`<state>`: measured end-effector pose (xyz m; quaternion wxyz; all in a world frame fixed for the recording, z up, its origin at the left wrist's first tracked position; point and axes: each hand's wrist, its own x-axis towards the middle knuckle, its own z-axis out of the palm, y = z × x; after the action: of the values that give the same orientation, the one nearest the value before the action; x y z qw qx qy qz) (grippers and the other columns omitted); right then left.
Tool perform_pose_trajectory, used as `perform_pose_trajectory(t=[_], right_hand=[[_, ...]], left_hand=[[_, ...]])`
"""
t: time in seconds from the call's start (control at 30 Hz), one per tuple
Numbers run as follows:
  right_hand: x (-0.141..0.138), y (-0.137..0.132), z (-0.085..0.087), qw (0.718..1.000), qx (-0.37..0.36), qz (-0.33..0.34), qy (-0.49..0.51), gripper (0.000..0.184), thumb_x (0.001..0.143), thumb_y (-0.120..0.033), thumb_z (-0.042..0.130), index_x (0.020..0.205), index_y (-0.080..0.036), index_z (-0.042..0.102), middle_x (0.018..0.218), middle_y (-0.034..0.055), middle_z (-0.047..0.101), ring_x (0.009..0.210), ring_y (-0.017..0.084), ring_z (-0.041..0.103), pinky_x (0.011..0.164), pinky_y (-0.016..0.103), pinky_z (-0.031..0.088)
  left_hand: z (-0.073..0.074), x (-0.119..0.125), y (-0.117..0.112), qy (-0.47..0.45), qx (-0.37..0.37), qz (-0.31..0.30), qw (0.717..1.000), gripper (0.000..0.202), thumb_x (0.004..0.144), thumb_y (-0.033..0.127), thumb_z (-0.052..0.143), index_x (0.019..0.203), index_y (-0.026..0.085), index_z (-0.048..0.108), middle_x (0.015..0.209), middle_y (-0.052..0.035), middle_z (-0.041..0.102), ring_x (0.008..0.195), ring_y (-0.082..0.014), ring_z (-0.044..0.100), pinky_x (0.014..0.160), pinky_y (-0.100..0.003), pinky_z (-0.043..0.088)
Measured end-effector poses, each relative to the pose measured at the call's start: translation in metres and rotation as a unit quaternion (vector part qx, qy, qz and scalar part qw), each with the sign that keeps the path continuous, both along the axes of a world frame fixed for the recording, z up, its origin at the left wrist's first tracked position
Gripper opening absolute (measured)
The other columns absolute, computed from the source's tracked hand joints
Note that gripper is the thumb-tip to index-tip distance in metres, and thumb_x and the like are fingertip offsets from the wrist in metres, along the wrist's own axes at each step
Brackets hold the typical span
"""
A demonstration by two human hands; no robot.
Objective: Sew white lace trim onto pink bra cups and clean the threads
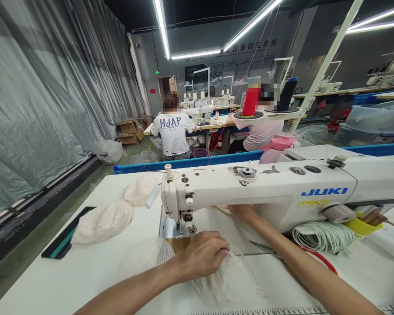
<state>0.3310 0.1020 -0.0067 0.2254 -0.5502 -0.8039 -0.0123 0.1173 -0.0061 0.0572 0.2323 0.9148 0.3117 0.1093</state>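
A heap of cream mesh pieces lies left on the white table, seemingly set aside. My left hand curls its fingers narrow onto the white net fabric, pinning it just right of the steel presser foot; the net spreads under and past them. My right hand sits beneath the white sewing machine, fingers hidden, so I cannot tell

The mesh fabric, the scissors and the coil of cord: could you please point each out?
mesh fabric [223, 280], head view, loose netting.
scissors [265, 249], head view, the blades.
coil of cord [321, 236], head view, its loops.
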Motion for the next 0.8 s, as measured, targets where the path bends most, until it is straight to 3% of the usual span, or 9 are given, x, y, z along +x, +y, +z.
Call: perform_pose_trajectory(t=[0.23,0.57,0.8], right_hand=[[0.006,-0.009,-0.008,0.999,-0.040,0.014,-0.009,0.022,0.092,-0.033,0.052,0.108,-0.018,0.059,0.110,0.0061,0.060,0.090,0.017,0.060,0.078,0.035,0.052],[0.009,-0.009,-0.007,0.999,-0.048,0.020,-0.013,0.023,0.093,-0.033,0.051,0.109,-0.019,0.059,0.113,0.0064,0.059,0.092,0.017,0.059,0.079,0.036,0.052],[0.007,-0.012,-0.008,0.999,-0.040,0.008,-0.014,0.022,0.093,-0.033,0.051,0.110,-0.020,0.058,0.114,0.0067,0.058,0.092,0.017,0.059,0.079,0.036,0.052]], left_hand=[[-0.007,0.014,0.021,0.053,0.047,0.032,0.997,0.025,0.089,0.015,0.040,0.089,0.016,0.065,0.096,-0.0055,0.061,0.089,-0.0171,0.055,0.083,-0.030,0.043],[-0.006,0.020,0.035,0.127,0.076,0.045,0.988,0.021,0.084,0.012,0.042,0.098,0.014,0.059,0.110,-0.0097,0.056,0.101,-0.0219,0.052,0.087,-0.035,0.041],[-0.011,0.032,0.052,0.157,0.099,0.076,0.980,0.030,0.066,0.002,0.050,0.093,0.012,0.059,0.112,-0.0137,0.055,0.105,-0.0272,0.051,0.089,-0.038,0.041]])
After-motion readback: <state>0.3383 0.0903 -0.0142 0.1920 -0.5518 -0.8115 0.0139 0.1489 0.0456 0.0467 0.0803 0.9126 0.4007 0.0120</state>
